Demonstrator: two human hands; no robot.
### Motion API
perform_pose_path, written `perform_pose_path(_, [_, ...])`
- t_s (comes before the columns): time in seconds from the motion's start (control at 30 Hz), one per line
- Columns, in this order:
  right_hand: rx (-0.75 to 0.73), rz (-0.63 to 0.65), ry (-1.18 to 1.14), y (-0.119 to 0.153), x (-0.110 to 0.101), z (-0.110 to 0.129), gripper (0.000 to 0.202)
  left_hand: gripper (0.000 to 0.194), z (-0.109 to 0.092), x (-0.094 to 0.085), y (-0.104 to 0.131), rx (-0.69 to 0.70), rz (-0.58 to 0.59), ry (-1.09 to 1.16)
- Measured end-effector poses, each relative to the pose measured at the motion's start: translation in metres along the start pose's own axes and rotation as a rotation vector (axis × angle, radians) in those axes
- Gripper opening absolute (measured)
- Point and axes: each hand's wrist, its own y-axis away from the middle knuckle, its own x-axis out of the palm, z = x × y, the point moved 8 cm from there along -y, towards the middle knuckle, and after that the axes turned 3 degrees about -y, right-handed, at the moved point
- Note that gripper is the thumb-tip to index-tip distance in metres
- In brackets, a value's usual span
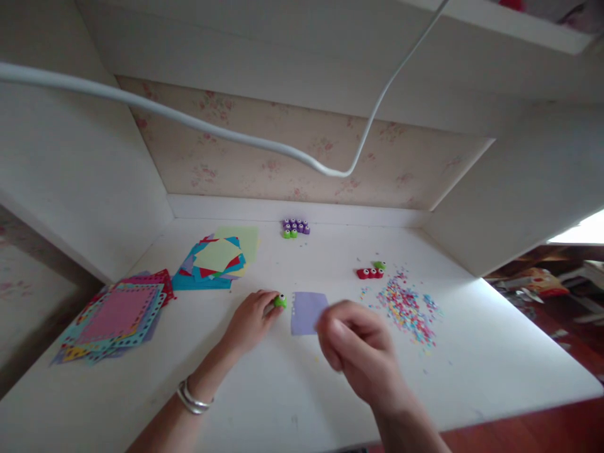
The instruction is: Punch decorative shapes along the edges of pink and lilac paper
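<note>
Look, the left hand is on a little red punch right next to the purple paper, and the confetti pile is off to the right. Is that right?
Not quite. The little punch under the left hand is green, not red; the red ones sit farther back. The head view shows this. The rest holds: it is right beside the purple paper, and the confetti pile lies to the right.

Soft daylight is coming in from the right, leaving the desk (pixel 283 390) evenly lit with faint shadows. The right hand (pixel 361 352) is smearing with motion blur. Edges are bending from the wide lens, and the window strip (pixel 582 233) is glaring white.
</note>
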Motion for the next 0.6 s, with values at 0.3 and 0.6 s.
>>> perform_pose_path(0.3, [-0.283, 0.102, 0.641, -0.065, 0.004, -0.068, 0.032, 0.022, -0.023, -0.004, 0.002, 0.100, 0.003, 0.109])
perform_pose_path(0.6, [-0.265, 0.175, 0.628, -0.068, -0.011, -0.051, 0.021, 0.031, -0.022, -0.006, 0.003, 0.068, -0.062, 0.098])
